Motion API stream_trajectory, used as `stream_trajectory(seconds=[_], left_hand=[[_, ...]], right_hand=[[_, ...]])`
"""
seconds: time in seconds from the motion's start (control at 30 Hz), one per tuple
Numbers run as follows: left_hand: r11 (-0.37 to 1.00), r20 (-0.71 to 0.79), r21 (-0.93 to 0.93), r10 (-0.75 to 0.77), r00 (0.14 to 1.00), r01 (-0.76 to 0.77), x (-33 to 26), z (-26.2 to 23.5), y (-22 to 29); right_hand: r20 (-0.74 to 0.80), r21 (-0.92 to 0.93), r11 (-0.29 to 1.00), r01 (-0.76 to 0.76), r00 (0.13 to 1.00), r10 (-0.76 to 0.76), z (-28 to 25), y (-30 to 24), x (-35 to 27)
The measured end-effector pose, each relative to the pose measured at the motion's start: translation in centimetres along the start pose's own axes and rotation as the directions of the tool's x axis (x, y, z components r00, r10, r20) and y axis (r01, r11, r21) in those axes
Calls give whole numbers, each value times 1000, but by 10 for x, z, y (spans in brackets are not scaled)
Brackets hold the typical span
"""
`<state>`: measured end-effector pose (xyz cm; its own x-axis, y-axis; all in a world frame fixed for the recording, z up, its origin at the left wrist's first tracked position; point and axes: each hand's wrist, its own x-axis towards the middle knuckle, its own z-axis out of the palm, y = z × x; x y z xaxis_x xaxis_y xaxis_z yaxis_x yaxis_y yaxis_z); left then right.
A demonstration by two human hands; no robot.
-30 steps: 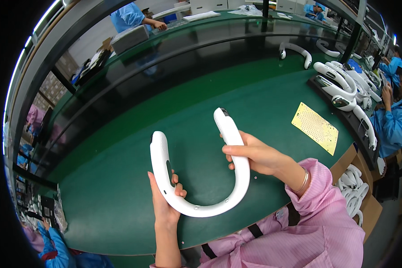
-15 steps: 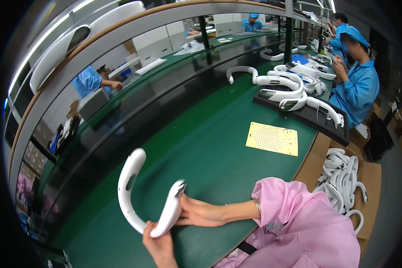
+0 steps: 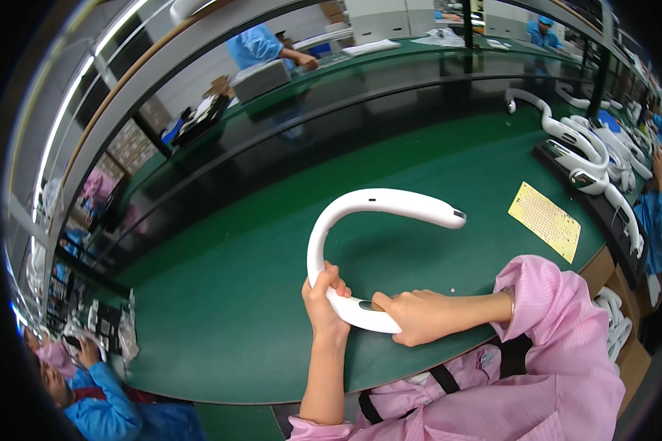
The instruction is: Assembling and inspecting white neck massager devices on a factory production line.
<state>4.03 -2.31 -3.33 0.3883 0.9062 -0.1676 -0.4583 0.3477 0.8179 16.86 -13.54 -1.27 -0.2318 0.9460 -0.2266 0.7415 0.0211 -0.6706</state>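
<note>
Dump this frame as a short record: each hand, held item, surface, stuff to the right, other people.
Left hand: wrapped around the white curved band
Right hand: on the band's near end, by its dark oval panel
Band opening: faces picture right
Surface: green table
Right side: yellow sheet; black tray bearing white parts; cardboard box holding white pieces
Other people: person in blue at lower left, among others
</note>
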Motion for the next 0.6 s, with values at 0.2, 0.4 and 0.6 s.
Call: stream_trajectory(seconds=[0.2, 0.4, 0.6], left_hand=[[996, -55, -30, 84, 995, -86, -2, -4, 6], [994, -28, -25, 110, 994, -110, 30, -3, 0], [935, 65, 138, 322, 944, -328, 97, -57, -25]], right_hand=[[-107, -173, 985, 6, 994, -25, 10, -7, 8], [-34, -205, 979, -21, 999, 14, -27, 8, 29], [-413, -495, 866, -72, 896, -161, -94, 52, 140]])
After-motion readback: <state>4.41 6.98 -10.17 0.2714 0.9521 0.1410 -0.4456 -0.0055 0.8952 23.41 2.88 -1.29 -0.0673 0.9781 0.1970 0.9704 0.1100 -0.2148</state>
